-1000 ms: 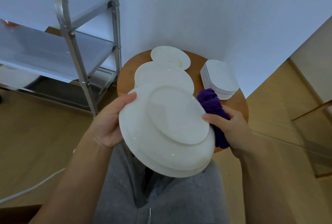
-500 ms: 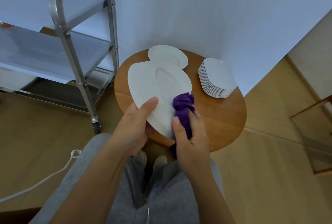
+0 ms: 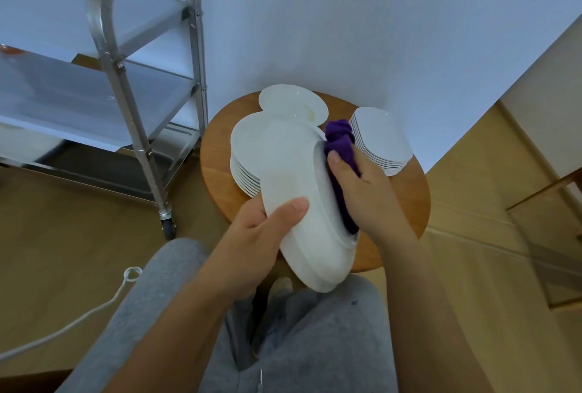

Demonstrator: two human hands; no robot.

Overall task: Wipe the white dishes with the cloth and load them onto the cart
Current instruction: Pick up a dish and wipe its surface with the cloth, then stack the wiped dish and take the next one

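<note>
White dish [image 3: 293,178] tilted between left hand [image 3: 252,244] and right hand [image 3: 365,191] pressing purple cloth [image 3: 341,147]

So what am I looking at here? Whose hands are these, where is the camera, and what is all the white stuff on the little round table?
No machine here: a person wears one camera on the head, looking down at their own hands and grey-trousered knees. The left hand grips a large white oval dish, held tilted on edge. The right hand presses a crumpled purple cloth against its far side, wiping it. Behind them stands a small round wooden table carrying a stack of round white plates, a stack of smaller squarish white plates and another white dish at the back. To the left is the metal shelf cart on wheels, where wiped dishes should go.
</note>
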